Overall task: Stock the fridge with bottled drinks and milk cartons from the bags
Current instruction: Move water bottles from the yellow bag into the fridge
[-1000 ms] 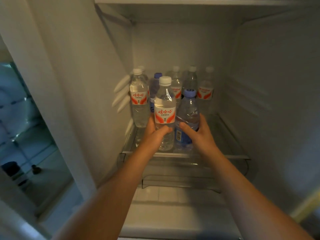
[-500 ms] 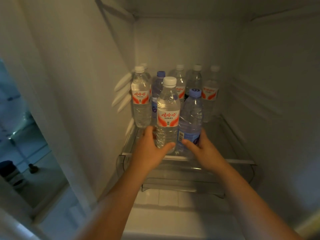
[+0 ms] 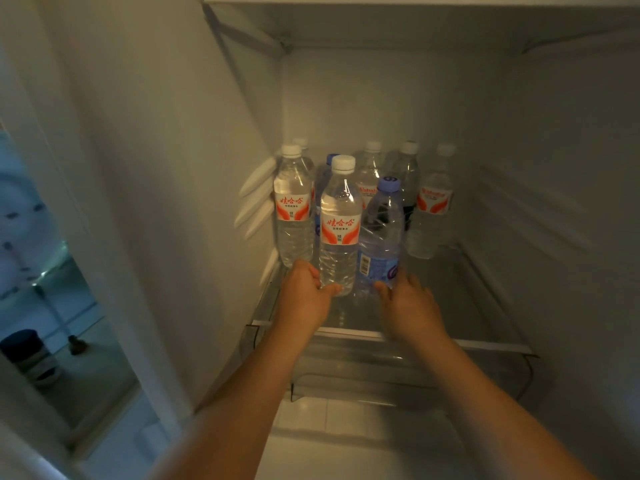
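Inside the fridge, several water bottles stand on a glass shelf [image 3: 450, 306]. At the front, a clear bottle with a white cap and red label [image 3: 340, 226] stands upright. My left hand [image 3: 304, 296] grips its base, thumb across the front. Beside it on the right stands a blue-capped bottle with a blue label [image 3: 381, 244]. My right hand [image 3: 408, 306] holds its lower part with curled fingers. Behind them stand another red-label bottle [image 3: 293, 209] at the left and three more [image 3: 433, 202] along the back wall.
The right half of the glass shelf holds nothing. A clear drawer [image 3: 398, 372] sits under the shelf. The fridge's left wall [image 3: 173, 168] is close to the bottles. Through the gap at the left, a dark object [image 3: 24, 348] stands on the floor.
Both hands have slid down to the bottles' bases and pulled back slightly toward me. The two front bottles now stand on the shelf. My view has tilted a little.
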Tool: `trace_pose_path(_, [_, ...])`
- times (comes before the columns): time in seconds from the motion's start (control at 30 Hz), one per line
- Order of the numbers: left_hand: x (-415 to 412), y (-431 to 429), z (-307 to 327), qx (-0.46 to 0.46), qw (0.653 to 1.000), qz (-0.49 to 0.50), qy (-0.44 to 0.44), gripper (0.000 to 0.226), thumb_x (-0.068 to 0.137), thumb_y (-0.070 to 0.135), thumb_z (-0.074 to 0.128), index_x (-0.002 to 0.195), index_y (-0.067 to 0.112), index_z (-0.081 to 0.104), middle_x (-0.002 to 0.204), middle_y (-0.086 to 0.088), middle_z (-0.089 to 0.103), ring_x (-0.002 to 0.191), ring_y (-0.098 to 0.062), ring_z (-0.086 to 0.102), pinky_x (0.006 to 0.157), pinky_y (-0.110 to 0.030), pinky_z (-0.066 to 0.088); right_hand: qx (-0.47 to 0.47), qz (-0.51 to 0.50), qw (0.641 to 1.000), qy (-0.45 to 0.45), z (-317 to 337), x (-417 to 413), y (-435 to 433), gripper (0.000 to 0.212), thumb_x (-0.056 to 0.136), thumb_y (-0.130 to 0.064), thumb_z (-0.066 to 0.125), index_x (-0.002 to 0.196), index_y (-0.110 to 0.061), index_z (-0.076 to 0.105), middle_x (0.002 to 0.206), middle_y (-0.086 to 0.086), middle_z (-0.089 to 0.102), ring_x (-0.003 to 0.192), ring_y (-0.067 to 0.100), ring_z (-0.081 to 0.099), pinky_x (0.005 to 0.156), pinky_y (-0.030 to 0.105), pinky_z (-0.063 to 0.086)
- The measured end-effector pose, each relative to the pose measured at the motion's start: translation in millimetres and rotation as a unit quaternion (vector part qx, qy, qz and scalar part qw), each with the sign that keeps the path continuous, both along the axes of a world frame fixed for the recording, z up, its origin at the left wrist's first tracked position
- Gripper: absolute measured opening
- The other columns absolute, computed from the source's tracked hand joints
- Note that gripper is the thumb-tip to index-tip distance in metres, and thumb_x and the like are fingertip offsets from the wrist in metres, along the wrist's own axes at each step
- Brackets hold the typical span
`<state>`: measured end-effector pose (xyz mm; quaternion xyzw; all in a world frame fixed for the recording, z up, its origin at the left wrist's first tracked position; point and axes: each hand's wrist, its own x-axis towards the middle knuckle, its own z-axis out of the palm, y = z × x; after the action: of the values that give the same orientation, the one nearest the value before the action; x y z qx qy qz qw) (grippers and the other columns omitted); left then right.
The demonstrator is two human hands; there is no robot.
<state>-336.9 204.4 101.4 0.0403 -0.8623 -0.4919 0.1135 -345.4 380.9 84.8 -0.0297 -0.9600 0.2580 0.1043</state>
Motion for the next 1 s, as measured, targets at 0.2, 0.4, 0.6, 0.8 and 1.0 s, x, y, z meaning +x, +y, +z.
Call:
trace_pose_path(0.2, [-32.2, 4.4, 1.2, -0.020, 0.999, 0.040, -0.013, 0.019, 0.091, 0.021, 0.068, 0.078, 0.014, 0.058, 0.074, -0.001, 0.059, 0.069, -0.015, 0.057, 0.054, -0.024, 0.033, -0.054, -0.004, 0.998, -0.021, 7.5, -31.9, -9.1, 0.046, 0.100, -0.041, 0.043, 0.137, -0.013, 0.045, 0.134, 0.015, 0.049, 0.119, 0.034, 0.051, 0.097, 0.042, 0.043])
trace_pose_path(0.4, [-63.7, 3.8, -9.5, 0.009, 0.995, 0.085, -0.041, 0.029, 0.086, 0.030, 0.070, 0.066, 0.010, 0.065, 0.069, -0.011, 0.069, 0.065, -0.029, 0.069, 0.068, -0.047, 0.060, -0.011, -0.021, 0.999, -0.034, 9.3, -54.9, -18.6, 0.049, 0.102, -0.043, 0.039, 0.141, -0.013, 0.042, 0.141, 0.013, 0.044, 0.120, 0.035, 0.053, 0.097, 0.044, 0.044])
trace_pose_path(0.6, [-66.1, 5.9, -12.8, -0.025, 0.994, 0.099, -0.027, 0.031, 0.086, 0.037, 0.069, 0.076, 0.008, 0.070, 0.074, -0.010, 0.071, 0.069, -0.030, 0.070, 0.069, -0.043, 0.060, 0.025, -0.030, 0.999, -0.013, 4.2, -56.9, -17.4, 0.051, 0.102, -0.048, 0.034, 0.140, -0.015, 0.042, 0.138, 0.011, 0.045, 0.118, 0.035, 0.054, 0.091, 0.044, 0.045])
trace_pose_path(0.8, [-47.9, 10.1, -3.5, -0.087, 0.991, 0.094, -0.031, 0.036, 0.092, 0.033, 0.065, 0.069, 0.006, 0.065, 0.078, -0.017, 0.069, 0.076, -0.034, 0.065, 0.063, -0.031, 0.041, 0.026, -0.023, 0.999, -0.016, 7.1, -47.4, -17.5, 0.049, 0.101, -0.043, 0.036, 0.140, -0.013, 0.040, 0.137, 0.014, 0.042, 0.116, 0.037, 0.054, 0.090, 0.043, 0.045])
trace_pose_path(1.0, [-4.9, 17.6, 6.9, -0.009, 1.000, -0.009, -0.005, 0.030, 0.093, 0.026, 0.065, 0.066, 0.017, 0.054, 0.065, -0.001, 0.055, 0.060, -0.014, 0.050, 0.063, -0.027, 0.037, -0.056, 0.027, 0.998, -0.029, 15.1, -18.9, -19.2, 0.059, 0.093, -0.040, 0.042, 0.148, -0.021, 0.032, 0.149, 0.014, 0.037, 0.132, 0.038, 0.041, 0.107, 0.048, 0.037])
